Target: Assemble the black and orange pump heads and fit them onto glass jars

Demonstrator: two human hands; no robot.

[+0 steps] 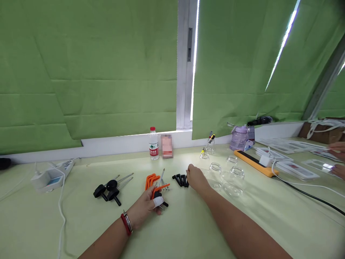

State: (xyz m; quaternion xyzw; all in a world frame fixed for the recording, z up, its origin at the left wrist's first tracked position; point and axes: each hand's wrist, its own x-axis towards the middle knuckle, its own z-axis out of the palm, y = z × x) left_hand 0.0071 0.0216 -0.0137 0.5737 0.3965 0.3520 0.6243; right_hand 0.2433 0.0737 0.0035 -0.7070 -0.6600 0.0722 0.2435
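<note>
My left hand point(153, 203), with a white wrap on the thumb, is closed around a partly assembled piece. It has an orange bent bracket point(165, 186), a thin metal rod point(161, 177) pointing up and a black knob end point(157, 194). More orange brackets point(151, 180) and small screws lie just behind it. My right hand point(196, 178) reaches down at the right end of a row of short black handles point(180, 180). Its fingers are curled together, and what they pinch is hidden. To the left lie several metal rods with round black crank heads point(111, 185).
Several clear glass jars point(234, 183) stand close to my right forearm. A water bottle point(153, 144) and a blurred pink packet point(167, 146) stand at the back. A white power strip point(54, 176) is left; an orange-black bar point(256, 163) and another person's hands point(338, 151) are right.
</note>
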